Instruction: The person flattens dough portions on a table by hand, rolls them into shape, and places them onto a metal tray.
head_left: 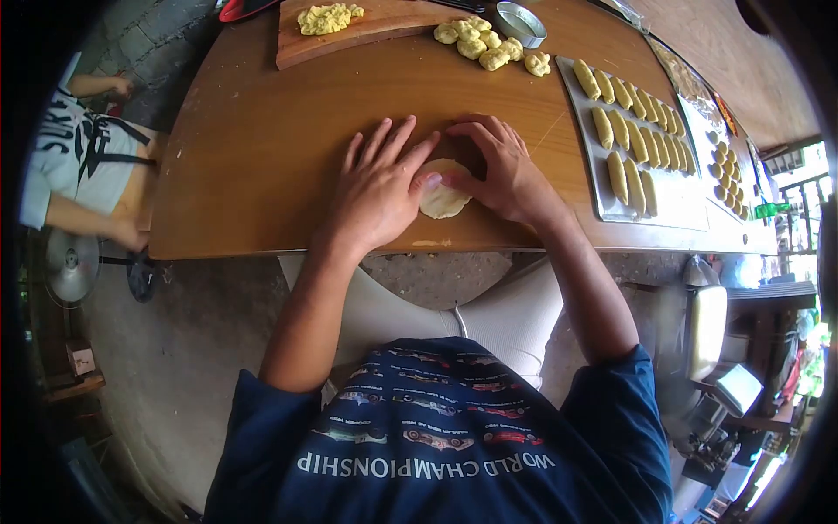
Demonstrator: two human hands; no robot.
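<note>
A flat, roundish piece of pale dough [443,203] lies on the wooden table in front of me, close to its near edge. On its left, my left hand [377,190] rests palm down with fingers spread, the thumb over the dough. My right hand [511,175] is on the other side, fingers bent and thumb stretched apart toward the dough's upper edge. Neither hand has the dough lifted. Part of the dough's upper edge is hidden behind the thumbs.
Dough lumps [471,39] and a round metal tin [521,24] sit at the far side. A wooden board [301,51] carries a yellow mass [329,18]. Rows of shaped rolls fill a tray [611,205] at right, with smaller pieces [726,179] beyond. Another person [92,166] is at left.
</note>
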